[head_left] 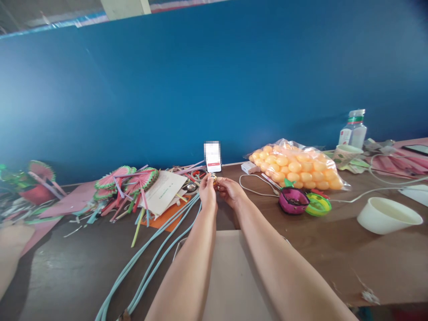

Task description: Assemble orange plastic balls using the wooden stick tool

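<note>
In front of the phone, my left hand (207, 191) and my right hand (229, 189) meet with fingertips pinched together. Between them is a small yellowish, shiny piece (214, 179), too small to name and partly hidden by the fingers. Light blue cords (157, 240) run from close beside my left hand down toward the lower left; whether that hand holds them is hidden. The phone (213, 156) stands upright against the blue wall with its screen lit. Below my forearms lies a pale grey flat surface (234, 272).
Paper fans (115, 178), strips and a white sheet (163, 189) clutter the left. Another person's hand (15, 245) is at the far left. On the right are a bag of orange balls (297, 165), a purple basket (292, 201), a white bowl (377, 219) and a bottle (356, 129).
</note>
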